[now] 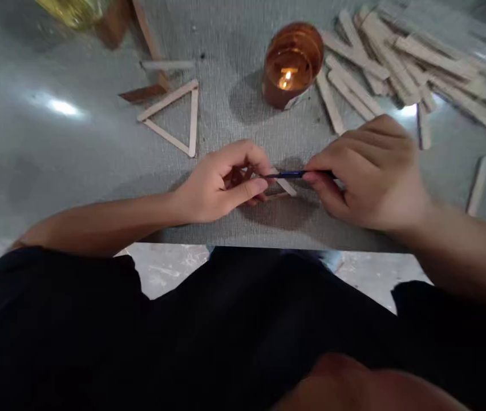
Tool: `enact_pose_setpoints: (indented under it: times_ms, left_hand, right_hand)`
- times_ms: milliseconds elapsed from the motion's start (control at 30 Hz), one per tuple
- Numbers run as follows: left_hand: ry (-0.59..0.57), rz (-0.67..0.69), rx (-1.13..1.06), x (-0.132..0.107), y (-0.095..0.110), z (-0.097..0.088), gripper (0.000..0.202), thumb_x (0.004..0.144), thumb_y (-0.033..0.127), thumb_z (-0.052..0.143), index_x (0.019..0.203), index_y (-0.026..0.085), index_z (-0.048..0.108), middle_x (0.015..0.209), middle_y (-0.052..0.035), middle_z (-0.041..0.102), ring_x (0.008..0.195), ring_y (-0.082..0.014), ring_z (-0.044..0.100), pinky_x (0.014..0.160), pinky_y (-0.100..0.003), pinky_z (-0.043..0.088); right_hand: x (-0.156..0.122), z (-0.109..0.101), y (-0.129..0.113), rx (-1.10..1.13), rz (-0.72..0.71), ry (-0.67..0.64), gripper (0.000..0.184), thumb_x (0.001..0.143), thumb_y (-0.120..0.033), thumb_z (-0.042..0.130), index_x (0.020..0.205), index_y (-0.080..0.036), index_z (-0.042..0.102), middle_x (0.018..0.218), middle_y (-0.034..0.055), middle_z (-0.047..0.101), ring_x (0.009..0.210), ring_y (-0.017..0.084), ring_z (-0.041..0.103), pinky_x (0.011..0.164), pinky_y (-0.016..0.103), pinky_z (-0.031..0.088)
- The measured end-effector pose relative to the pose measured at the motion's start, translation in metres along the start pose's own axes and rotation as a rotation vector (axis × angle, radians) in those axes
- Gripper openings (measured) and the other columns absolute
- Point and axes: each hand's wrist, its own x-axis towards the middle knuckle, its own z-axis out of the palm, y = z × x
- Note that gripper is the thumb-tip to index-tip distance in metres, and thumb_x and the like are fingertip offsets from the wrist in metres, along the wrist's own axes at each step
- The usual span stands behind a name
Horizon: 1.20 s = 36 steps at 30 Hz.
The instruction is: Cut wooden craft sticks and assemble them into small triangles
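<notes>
My right hand (363,174) is closed in a pinch on a slim dark blue tool (291,174), pointing left; its exact kind is unclear. The tool's thin tip reaches the thumb and forefinger of my left hand (226,182), which is closed with its fingers curled. Wooden craft sticks (286,187) poke out to the right from under those fingers, meeting at an angle near the table's front edge. How the left hand grips them is partly hidden. Just behind the left hand lies a flat triangle of craft sticks (193,120), joined at the corners.
An amber glass candle (293,65) burns behind my hands. A pile of loose craft sticks (391,54) spreads across the back right, with a single stick (479,185) at far right. Brown strips (144,93) and a yellowish clear container (74,12) are at back left.
</notes>
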Motion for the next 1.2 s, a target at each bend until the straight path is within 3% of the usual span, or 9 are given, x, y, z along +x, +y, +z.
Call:
enact_pose_setpoints:
  times_ms: [233, 433, 567, 667, 833, 967, 1067, 1200]
  left_hand:
    - [0.035, -0.083, -0.035, -0.003, 0.002, 0.003, 0.009, 0.103, 0.024, 0.07, 0.104, 0.019, 0.062, 0.11, -0.0036, 0.076, 0.086, -0.0121, 0.082, 0.069, -0.018, 0.068]
    - [0.043, -0.1, -0.018, -0.005, 0.001, 0.003, 0.008, 0.104, 0.024, 0.066, 0.099, 0.019, 0.062, 0.116, -0.0055, 0.077, 0.094, -0.0123, 0.082, 0.074, -0.019, 0.069]
    - [-0.012, -0.08, -0.009, -0.005, 0.003, 0.002, 0.008, 0.105, 0.026, 0.067, 0.104, 0.018, 0.066, 0.121, -0.0074, 0.078, 0.096, -0.0121, 0.082, 0.078, -0.02, 0.069]
    - [-0.044, -0.068, -0.01, -0.004, 0.004, 0.001, 0.013, 0.107, 0.029, 0.066, 0.109, 0.017, 0.07, 0.119, -0.0084, 0.08, 0.092, -0.0115, 0.082, 0.077, -0.019, 0.069]
    - [-0.091, -0.064, -0.107, -0.003, 0.001, -0.002, 0.021, 0.112, 0.036, 0.057, 0.113, 0.019, 0.069, 0.126, -0.009, 0.081, 0.099, -0.0142, 0.085, 0.075, -0.019, 0.07]
    - [-0.087, -0.043, -0.169, -0.002, -0.006, -0.003, 0.023, 0.113, 0.042, 0.052, 0.115, 0.022, 0.064, 0.12, -0.0048, 0.083, 0.096, -0.0167, 0.086, 0.071, -0.023, 0.07]
    - [-0.046, -0.063, -0.169, -0.002, -0.008, -0.003, 0.028, 0.112, 0.044, 0.055, 0.134, 0.028, 0.061, 0.113, -0.0018, 0.082, 0.101, -0.0192, 0.086, 0.075, -0.026, 0.072]
    - [-0.03, -0.062, -0.17, -0.002, -0.006, -0.003, 0.07, 0.11, 0.039, 0.062, 0.17, 0.037, 0.026, 0.137, -0.0052, 0.077, 0.104, -0.0188, 0.085, 0.08, -0.026, 0.073]
  right_hand:
    - [0.004, -0.006, -0.002, -0.08, -0.023, -0.022, 0.014, 0.102, -0.028, 0.069, 0.097, -0.023, 0.056, 0.082, -0.0041, 0.069, 0.072, 0.014, 0.061, 0.072, 0.04, 0.041]
    - [0.002, -0.015, 0.005, -0.225, -0.089, 0.088, 0.013, 0.102, -0.03, 0.064, 0.093, -0.023, 0.057, 0.079, -0.0078, 0.068, 0.067, 0.011, 0.059, 0.068, 0.038, 0.042]
    - [-0.004, -0.016, 0.013, -0.14, 0.15, 0.218, 0.016, 0.102, -0.035, 0.061, 0.096, -0.02, 0.065, 0.08, -0.003, 0.066, 0.075, 0.013, 0.068, 0.084, 0.042, 0.056]
    - [-0.005, -0.011, 0.015, -0.063, 0.32, 0.2, 0.02, 0.104, -0.037, 0.059, 0.102, -0.019, 0.068, 0.084, -0.0007, 0.069, 0.08, 0.014, 0.071, 0.087, 0.04, 0.059]
    - [-0.003, -0.003, 0.013, 0.084, 0.366, 0.071, 0.019, 0.107, -0.033, 0.057, 0.107, -0.017, 0.067, 0.09, 0.0007, 0.069, 0.081, 0.014, 0.069, 0.091, 0.038, 0.061]
    - [-0.004, 0.002, 0.01, 0.22, 0.418, 0.07, 0.017, 0.109, -0.034, 0.056, 0.109, -0.02, 0.066, 0.089, 0.0004, 0.068, 0.079, 0.013, 0.064, 0.078, 0.033, 0.056]
    - [-0.005, 0.006, 0.008, 0.34, 0.46, 0.053, 0.018, 0.111, -0.034, 0.053, 0.11, -0.021, 0.065, 0.086, -0.0005, 0.065, 0.075, 0.011, 0.061, 0.071, 0.03, 0.051]
    - [-0.005, 0.009, 0.009, 0.355, 0.445, 0.035, 0.02, 0.111, -0.036, 0.052, 0.109, -0.021, 0.064, 0.086, -0.001, 0.064, 0.076, 0.011, 0.061, 0.071, 0.029, 0.052]
